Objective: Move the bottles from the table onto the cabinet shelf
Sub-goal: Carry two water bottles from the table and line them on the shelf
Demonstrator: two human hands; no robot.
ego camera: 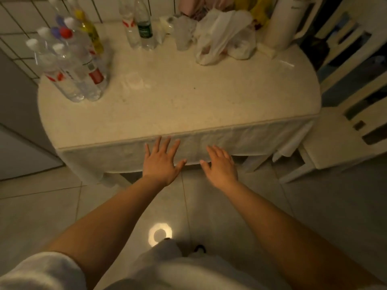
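Left hand [162,162], right hand [222,166] spread before table [188,114] edge.

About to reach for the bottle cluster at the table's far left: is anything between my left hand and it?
Nothing visible. The left hand hovers open at the table's near edge, and only bare tabletop lies between it and the bottle cluster.

The bottles [69,65] look like clear, glossy plastic with smooth coloured caps, and the bags [222,38] are thin, crinkled, translucent plastic. The table [188,97] has a smooth, faintly speckled, matt cream top, with a soft matt cloth [129,155] hanging over its front. The floor [37,197] is glossy tile, the chair [343,143] smooth painted wood.
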